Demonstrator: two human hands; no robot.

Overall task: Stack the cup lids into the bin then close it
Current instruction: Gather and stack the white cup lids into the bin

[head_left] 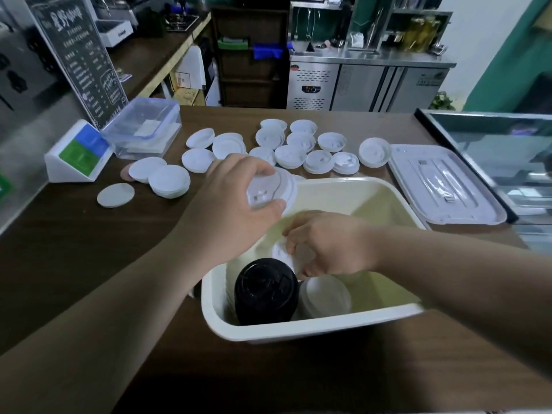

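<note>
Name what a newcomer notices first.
The left hand grips a stack of white lids over the far rim of the cream bin; the right hand pinches a white lid inside it. A black lid stack sits in its near-left corner; loose lids dot the counter behind.

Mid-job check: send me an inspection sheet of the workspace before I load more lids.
Surface: brown counter, with the bin near its front edge.
Job's things: cream bin open, holding a black lid stack and a white stack; many loose lids on the counter behind it; bin cover lying flat to the right.
Clutter: clear box, sign stand, menu board at far left.
Hands: left hand grips a lid bundle over the bin's far left corner; right hand, inside the bin, pinches a white lid.
Cables: nothing seen.
Surroundings: steel fridge unit behind, glass case at right.
</note>
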